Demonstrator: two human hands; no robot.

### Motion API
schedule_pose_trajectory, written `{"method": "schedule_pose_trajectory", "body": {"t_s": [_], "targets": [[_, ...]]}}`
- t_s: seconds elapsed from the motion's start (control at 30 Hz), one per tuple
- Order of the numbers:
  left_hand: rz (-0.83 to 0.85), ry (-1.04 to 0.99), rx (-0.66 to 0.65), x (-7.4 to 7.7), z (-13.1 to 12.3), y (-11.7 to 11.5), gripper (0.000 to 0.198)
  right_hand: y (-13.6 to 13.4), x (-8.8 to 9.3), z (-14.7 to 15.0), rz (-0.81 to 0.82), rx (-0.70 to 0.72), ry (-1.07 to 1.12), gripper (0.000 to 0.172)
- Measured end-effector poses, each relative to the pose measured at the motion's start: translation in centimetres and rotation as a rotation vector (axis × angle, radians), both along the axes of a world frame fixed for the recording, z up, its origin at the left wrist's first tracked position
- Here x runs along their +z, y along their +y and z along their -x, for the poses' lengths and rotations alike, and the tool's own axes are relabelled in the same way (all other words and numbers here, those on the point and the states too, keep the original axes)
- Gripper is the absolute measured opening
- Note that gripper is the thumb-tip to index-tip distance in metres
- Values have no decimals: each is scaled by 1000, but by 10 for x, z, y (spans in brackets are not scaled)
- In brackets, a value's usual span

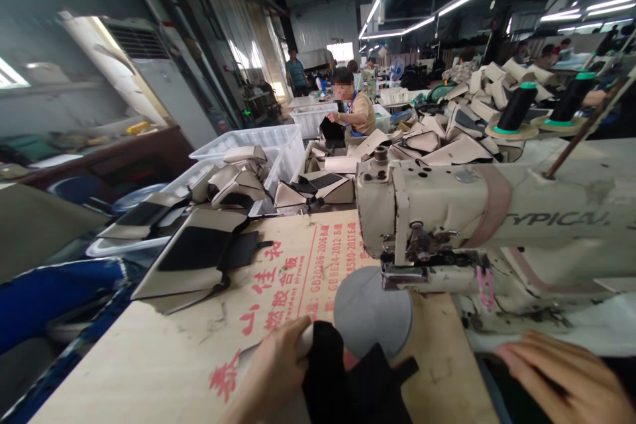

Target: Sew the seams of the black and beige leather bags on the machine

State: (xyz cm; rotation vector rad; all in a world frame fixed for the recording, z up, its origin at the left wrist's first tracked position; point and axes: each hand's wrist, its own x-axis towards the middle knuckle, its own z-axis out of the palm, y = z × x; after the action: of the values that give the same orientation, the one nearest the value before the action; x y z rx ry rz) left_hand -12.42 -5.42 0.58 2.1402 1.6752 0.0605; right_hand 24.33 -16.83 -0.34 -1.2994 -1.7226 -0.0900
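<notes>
My left hand (pixel 278 361) is closed on the edge of a black fabric piece (pixel 325 371) at the bottom centre, over the wooden board. A pale rolled edge of the piece shows by my fingers, and a dark flap with a small tab spreads to the right. Beyond it lies a grey round disc (pixel 372 311), partly under the head of the sewing machine (pixel 437 212). At the lower right, my right hand (pixel 566 377) is slightly blurred, its fingers loosely stretched out below the machine arm. Nothing shows in that hand.
A beige and black sewn piece (pixel 193 258) lies on the plywood board (pixel 149 358), left of the machine. Behind are white plastic bins (pixel 283 146) and a heap of similar pieces (pixel 447 132). Thread cones (pixel 517 109) stand above the machine. A co-worker (pixel 360 109) sits beyond the bins.
</notes>
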Motion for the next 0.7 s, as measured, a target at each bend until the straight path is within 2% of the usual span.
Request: {"method": "schedule_pose_trajectory", "body": {"t_s": [0.03,0.07,0.13,0.2,0.27,0.33,0.4,0.43,0.53,0.6,0.7], "targets": [[-38,34,-38,4,-1,-12,30,7,1,23,43,144,-44,17],[-65,65,-79,8,-4,-21,28,15,3,46,100,220,-15,23],[-86,114,-116,15,-15,-32,27,31,8,92,214,290,142,39],[-90,129,-103,20,-22,-36,28,50,15,130,296,278,327,49],[-102,116,-78,22,-22,-38,28,67,22,158,295,230,496,56],[-113,94,-69,21,-19,-37,28,81,26,175,253,166,641,53],[-122,71,-64,20,-19,-33,28,90,25,178,224,100,653,42],[-123,56,-67,18,-20,-30,29,92,23,174,219,70,580,37],[-130,13,-80,14,-26,-19,40,91,15,147,213,53,174,27],[-103,23,-80,12,-22,-18,39,83,12,126,167,76,4,26],[-21,26,-53,13,-1,-35,34,65,9,113,10,52,8,33]]}}
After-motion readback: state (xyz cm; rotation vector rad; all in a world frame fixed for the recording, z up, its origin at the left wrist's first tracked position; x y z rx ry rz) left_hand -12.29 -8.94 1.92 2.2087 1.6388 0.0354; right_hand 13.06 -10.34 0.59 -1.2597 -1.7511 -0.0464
